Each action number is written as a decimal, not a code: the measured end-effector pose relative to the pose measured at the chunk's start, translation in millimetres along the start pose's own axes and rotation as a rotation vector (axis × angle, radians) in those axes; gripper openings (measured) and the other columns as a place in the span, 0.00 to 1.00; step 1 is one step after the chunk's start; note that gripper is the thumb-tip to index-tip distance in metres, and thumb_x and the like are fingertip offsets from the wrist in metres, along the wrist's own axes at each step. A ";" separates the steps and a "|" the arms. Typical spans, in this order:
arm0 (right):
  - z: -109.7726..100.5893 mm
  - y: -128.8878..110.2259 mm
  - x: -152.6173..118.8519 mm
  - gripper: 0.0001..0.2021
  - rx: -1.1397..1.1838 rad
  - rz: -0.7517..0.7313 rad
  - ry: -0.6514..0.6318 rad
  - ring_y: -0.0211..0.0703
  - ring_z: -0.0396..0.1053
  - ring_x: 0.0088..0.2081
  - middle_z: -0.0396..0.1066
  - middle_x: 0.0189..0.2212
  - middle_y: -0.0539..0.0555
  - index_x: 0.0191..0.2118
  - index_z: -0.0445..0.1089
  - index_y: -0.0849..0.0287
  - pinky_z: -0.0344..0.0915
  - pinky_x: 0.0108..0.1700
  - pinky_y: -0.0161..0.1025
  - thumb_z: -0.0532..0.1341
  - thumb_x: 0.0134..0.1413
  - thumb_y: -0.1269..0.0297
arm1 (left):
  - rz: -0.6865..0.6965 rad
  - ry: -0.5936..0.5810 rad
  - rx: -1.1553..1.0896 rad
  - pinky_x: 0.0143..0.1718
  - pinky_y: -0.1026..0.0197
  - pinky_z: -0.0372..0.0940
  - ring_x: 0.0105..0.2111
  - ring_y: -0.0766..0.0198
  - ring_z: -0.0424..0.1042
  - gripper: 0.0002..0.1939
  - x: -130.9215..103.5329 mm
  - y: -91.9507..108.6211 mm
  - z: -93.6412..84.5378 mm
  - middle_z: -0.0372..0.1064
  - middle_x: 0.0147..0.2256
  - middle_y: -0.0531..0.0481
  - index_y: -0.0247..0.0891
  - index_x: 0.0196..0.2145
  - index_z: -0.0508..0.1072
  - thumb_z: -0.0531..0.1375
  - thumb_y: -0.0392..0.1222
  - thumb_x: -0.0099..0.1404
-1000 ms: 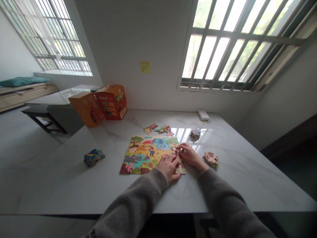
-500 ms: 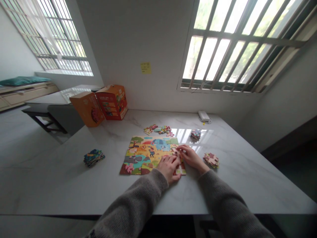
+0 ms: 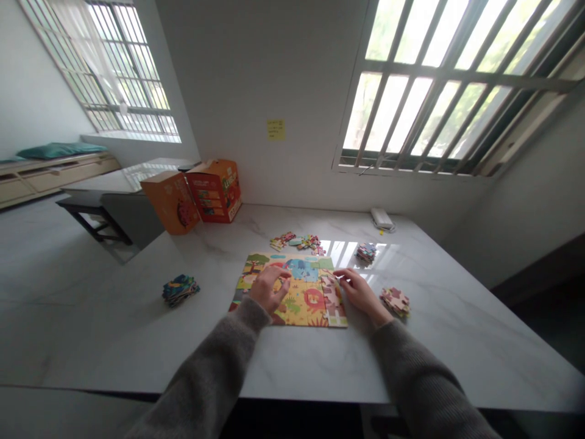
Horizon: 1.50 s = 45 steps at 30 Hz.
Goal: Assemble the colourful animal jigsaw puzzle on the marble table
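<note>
A colourful animal jigsaw puzzle (image 3: 301, 299) lies flat on the table, its pieces joined into a sheet; an elephant and a lion show in it. Over its left half hovers my left hand (image 3: 270, 289), fingers curved and apart with nothing seen between them; it hides part of the picture. My right hand (image 3: 360, 294) is at the puzzle's right edge, thumb and fingertips apart beside a strip of pinkish pieces (image 3: 331, 290). Whether those fingertips touch the strip, I cannot tell. Closest to my right hand on its outer side is a pile of pink puzzle pieces (image 3: 395, 301).
Loose pieces (image 3: 307, 242) lie behind the puzzle. Other piles are a bluish one (image 3: 366, 252) at the back right and a dark blue-green one (image 3: 180, 289) at left. Two orange boxes (image 3: 214, 192) stand at the back left. A white device with a cord (image 3: 381, 217) sits near the wall.
My left hand has moved left and up from the puzzle's right side, uncovering the lion and the pinkish strip. My right hand has drawn slightly outward to the right edge. The view has shifted a little.
</note>
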State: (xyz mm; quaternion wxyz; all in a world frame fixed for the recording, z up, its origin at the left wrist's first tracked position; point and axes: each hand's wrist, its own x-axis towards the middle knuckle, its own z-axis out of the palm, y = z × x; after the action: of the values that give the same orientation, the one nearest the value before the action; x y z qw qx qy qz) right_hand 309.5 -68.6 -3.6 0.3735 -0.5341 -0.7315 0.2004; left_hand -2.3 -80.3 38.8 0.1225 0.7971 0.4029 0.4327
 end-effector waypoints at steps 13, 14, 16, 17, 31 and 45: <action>7.7 3.6 53.6 0.14 -0.124 -0.088 -0.002 0.43 0.71 0.38 0.73 0.37 0.56 0.44 0.75 0.59 0.68 0.42 0.40 0.53 0.62 0.65 | -0.119 -0.029 0.038 0.40 0.57 0.66 0.29 0.60 0.75 0.09 -11.4 -31.4 -21.1 0.78 0.30 0.49 0.38 0.35 0.77 0.57 0.41 0.63; 10.1 1.2 65.9 0.14 -0.194 -0.112 -0.014 0.43 0.71 0.39 0.73 0.38 0.56 0.45 0.75 0.59 0.68 0.44 0.40 0.53 0.62 0.67 | -0.121 -0.031 0.046 0.40 0.56 0.65 0.29 0.60 0.75 0.10 -11.8 -31.6 -20.5 0.78 0.30 0.49 0.38 0.35 0.78 0.57 0.41 0.63; 16.3 -4.4 91.5 0.14 -0.318 -0.128 -0.049 0.44 0.71 0.40 0.74 0.39 0.58 0.45 0.75 0.61 0.67 0.45 0.40 0.54 0.62 0.70 | -0.131 -0.026 0.046 0.41 0.56 0.64 0.29 0.60 0.75 0.10 -12.4 -32.5 -20.6 0.78 0.29 0.50 0.38 0.35 0.78 0.57 0.41 0.63; 20.1 -7.3 103.9 0.13 -0.346 -0.130 -0.060 0.45 0.71 0.42 0.74 0.40 0.59 0.45 0.76 0.61 0.66 0.46 0.41 0.55 0.61 0.71 | -0.140 -0.018 0.040 0.40 0.56 0.64 0.29 0.60 0.75 0.10 -12.4 -33.2 -20.9 0.78 0.29 0.50 0.38 0.35 0.78 0.57 0.41 0.63; 96.8 -39.8 194.4 0.17 -0.610 -0.095 -0.241 0.54 0.61 0.57 0.68 0.55 0.59 0.56 0.70 0.52 0.57 0.56 0.48 0.56 0.63 0.66 | -0.162 -0.016 0.028 0.41 0.55 0.61 0.29 0.61 0.74 0.09 -14.4 -33.8 -19.1 0.77 0.28 0.52 0.39 0.34 0.77 0.56 0.40 0.64; 129.2 -46.5 228.2 0.26 -0.545 0.005 -0.176 0.59 0.64 0.54 0.66 0.52 0.69 0.63 0.60 0.62 0.58 0.55 0.49 0.59 0.60 0.66 | -0.153 -0.019 -0.010 0.40 0.56 0.62 0.30 0.61 0.74 0.09 -14.9 -33.9 -16.7 0.77 0.29 0.51 0.40 0.34 0.77 0.56 0.40 0.63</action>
State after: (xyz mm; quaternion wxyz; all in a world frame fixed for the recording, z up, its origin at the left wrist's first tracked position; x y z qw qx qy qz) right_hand 147.6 141.3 21.6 0.1508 -0.5969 -0.7868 0.0431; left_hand -38.2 -72.1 21.5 0.1628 0.7675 0.4592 0.4166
